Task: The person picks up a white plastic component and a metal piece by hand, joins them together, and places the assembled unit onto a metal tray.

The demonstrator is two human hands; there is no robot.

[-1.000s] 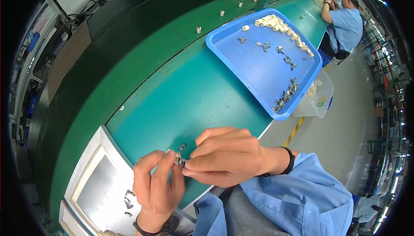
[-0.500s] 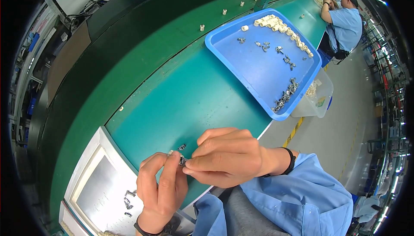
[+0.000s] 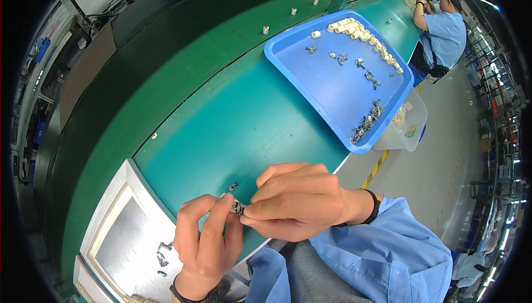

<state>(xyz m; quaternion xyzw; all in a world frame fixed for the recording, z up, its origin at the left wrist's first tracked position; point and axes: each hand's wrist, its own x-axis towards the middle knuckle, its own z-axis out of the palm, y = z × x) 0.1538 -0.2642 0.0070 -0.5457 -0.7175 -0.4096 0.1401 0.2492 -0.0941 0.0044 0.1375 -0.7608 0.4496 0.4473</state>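
Note:
Between my fingertips, low in the middle, is a small dark metal part (image 3: 239,208) with slots or prongs. My left hand (image 3: 208,239) pinches it from the left, fingers bent. My right hand (image 3: 299,200) is closed, its thumb and forefinger pressed on the part's right side. The fingers hide much of it, so its exact kind does not show. Just beyond the left fingertips, a similar loose metal part (image 3: 233,186) lies on the green tabletop (image 3: 238,126). Several more metal pieces (image 3: 162,258) rest on a white-framed panel (image 3: 105,214) beside my left hand.
A blue tray (image 3: 310,103) at upper right holds cream cylindrical sleeves (image 3: 360,32) and metal pieces (image 3: 370,120). Small cylinders (image 3: 266,29) stand on the dark green belt (image 3: 183,76) beyond. A clear bin (image 3: 413,120) is under the tray; a co-worker (image 3: 443,31) sits farther along.
The small cylinders on the belt have moved right and away. My hands have shifted slightly right, and more of the metal part now shows between my fingertips.

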